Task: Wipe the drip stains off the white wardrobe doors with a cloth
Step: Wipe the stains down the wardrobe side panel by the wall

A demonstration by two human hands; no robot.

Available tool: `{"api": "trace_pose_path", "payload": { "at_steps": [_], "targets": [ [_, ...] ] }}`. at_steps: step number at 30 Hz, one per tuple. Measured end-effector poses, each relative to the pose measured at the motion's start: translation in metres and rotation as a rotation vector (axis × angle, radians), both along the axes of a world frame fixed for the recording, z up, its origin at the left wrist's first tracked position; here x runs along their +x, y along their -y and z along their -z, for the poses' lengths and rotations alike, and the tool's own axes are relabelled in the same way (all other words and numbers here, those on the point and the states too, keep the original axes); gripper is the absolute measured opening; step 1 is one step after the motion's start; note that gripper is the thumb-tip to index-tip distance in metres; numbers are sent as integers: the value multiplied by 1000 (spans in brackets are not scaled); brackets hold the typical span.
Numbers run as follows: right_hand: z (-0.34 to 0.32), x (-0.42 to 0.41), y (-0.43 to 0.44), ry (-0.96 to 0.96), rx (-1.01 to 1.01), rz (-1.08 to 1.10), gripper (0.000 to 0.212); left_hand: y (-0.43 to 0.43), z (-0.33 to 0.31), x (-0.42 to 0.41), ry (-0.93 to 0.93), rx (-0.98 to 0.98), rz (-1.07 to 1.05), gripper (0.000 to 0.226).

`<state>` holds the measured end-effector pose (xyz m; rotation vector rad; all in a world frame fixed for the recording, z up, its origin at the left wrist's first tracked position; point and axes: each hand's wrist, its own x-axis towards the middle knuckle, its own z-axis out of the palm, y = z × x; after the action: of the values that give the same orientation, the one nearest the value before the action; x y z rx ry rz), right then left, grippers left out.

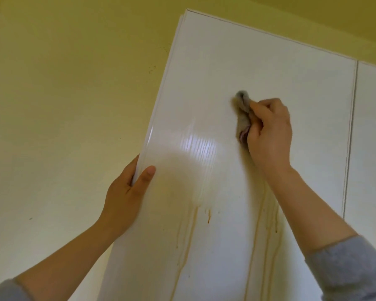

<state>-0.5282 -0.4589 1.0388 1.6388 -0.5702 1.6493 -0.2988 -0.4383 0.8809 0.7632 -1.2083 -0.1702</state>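
A glossy white wardrobe door [258, 68] fills the middle of the head view, swung open toward me. Brown-orange drip stains [193, 227] run down its lower half, with more streaks under my right forearm. My right hand [269, 135] grips a bunched grey-beige cloth [243, 109] and presses it against the upper middle of the door. My left hand [126, 192] holds the door's left edge, thumb on the front face and fingers curled behind it.
A second white door [371, 131] adjoins on the right, past a thin vertical gap. Yellow-green wall [63, 94] lies to the left and above the wardrobe. A bright light reflection sits on the door between my hands.
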Motion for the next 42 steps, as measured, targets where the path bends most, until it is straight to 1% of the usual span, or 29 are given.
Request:
{"api": "trace_pose_path", "payload": {
  "at_steps": [2,6,8,10,11,14,15,16,18,20,22,24,28,30,32,34,36,38,39,42],
  "targets": [
    [35,4,0,-79,-12,-7,47,1,1,1,1,-2,-1,47],
    [110,3,0,-205,-14,3,43,3,1,1,0,-10,-3,56],
    [128,2,-2,-237,-10,21,43,2,1,0,3,-1,-4,50],
    [122,0,-7,-208,5,28,45,-1,1,0,11,6,-8,46],
    [112,-2,-10,-146,9,27,47,-2,1,0,15,9,-9,45],
    [56,-19,-16,159,-23,21,46,-4,0,-1,16,19,-8,41],
    [35,-28,-16,218,-26,33,44,-5,1,-2,14,18,-8,40],
    [16,-38,-14,234,-13,55,41,-4,1,-2,11,17,-10,40],
    [-7,-53,-5,194,41,89,37,-2,1,-1,1,13,-11,43],
    [-5,-57,3,143,45,80,39,0,2,-1,-9,13,-16,48],
    [19,-52,8,90,3,68,46,3,2,0,-9,12,-21,51],
    [56,-46,10,21,-8,65,52,5,3,1,-14,8,-21,53],
    [130,-38,6,-110,28,54,48,6,3,3,11,7,-41,51],
    [140,-41,-2,-133,56,55,48,5,3,2,16,20,-48,44],
    [122,-46,-13,-33,52,51,49,4,4,1,18,23,-54,42],
    [85,-56,-19,155,6,42,43,4,4,1,23,14,-58,45],
    [43,-72,-16,264,-19,55,36,4,4,1,20,15,-58,50],
    [15,-85,-7,264,22,72,33,5,4,0,18,27,-64,48],
    [11,-88,-2,245,45,71,34,4,4,0,16,31,-66,47],
    [34,-84,6,184,52,58,43,5,5,1,17,31,-59,46]
  ]
}}
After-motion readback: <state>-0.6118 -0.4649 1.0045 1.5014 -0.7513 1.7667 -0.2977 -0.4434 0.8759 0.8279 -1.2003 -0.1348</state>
